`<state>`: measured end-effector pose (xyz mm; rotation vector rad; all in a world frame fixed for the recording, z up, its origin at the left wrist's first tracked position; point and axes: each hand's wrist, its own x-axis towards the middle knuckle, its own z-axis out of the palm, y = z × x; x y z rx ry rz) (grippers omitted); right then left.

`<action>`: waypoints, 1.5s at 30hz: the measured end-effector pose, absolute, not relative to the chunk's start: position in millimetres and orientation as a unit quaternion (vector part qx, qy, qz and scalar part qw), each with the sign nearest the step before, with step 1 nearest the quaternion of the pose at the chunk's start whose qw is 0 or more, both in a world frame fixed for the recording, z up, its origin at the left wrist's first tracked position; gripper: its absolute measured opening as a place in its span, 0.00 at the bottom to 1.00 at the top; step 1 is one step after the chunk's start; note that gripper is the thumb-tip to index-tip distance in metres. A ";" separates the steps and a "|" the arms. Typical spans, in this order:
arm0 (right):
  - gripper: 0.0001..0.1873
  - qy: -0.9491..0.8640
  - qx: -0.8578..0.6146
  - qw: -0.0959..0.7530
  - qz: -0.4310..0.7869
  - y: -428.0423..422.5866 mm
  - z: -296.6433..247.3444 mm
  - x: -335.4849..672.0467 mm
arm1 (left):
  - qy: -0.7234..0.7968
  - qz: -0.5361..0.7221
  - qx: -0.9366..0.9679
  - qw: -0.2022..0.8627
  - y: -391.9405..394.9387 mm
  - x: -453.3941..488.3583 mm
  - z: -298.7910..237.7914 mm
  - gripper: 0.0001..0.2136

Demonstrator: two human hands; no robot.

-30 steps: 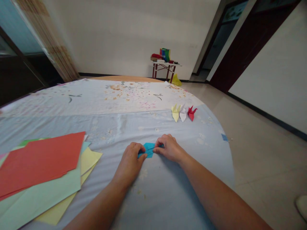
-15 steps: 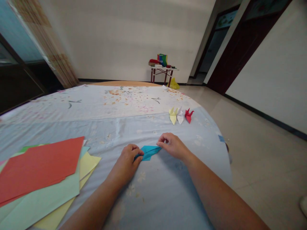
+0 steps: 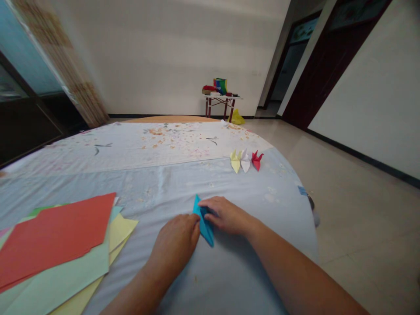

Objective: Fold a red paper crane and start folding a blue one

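Between my hands is a folded blue paper (image 3: pixel 206 232), long and narrow with pointed ends, standing tilted over the tablecloth. My left hand (image 3: pixel 180 234) pinches its left side, fingers closed. On the other side my right hand (image 3: pixel 226 214) has its thumb and fingers at the paper's right side, closed on a fold; the fingertips are partly hidden by it. Farther off stand three folded paper figures side by side: a yellow one (image 3: pixel 235 162), a white one (image 3: pixel 245 161) and a red one (image 3: pixel 257 161).
At the left lies a pile of coloured sheets, with red paper (image 3: pixel 65 236) over pale green (image 3: pixel 78 271) and yellow (image 3: pixel 122 229). A floral tablecloth (image 3: pixel 157 175) covers the round table. A small stand (image 3: pixel 219 97) holding several items is by the far wall.
The blue paper has turned from lying crosswise to pointing away from me, and is raised on edge. My right hand has moved left and nearer, closer to my left hand.
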<state>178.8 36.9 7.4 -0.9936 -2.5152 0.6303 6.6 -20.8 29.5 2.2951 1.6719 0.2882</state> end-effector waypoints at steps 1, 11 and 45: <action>0.21 -0.896 -0.337 0.180 0.226 37.2 7.2 178.3 | 0.561 0.102 0.805 0.167 -21.1 6.9 30.3 0.12; 0.28 -0.907 -0.352 0.140 0.185 33.1 25.4 184.5 | 0.487 0.185 0.851 0.072 0.7 -15.7 17.9 0.10; 0.07 -0.904 -0.360 0.159 0.168 47.0 6.4 187.2 | 0.470 0.168 0.861 0.098 3.6 -13.6 -0.3 0.11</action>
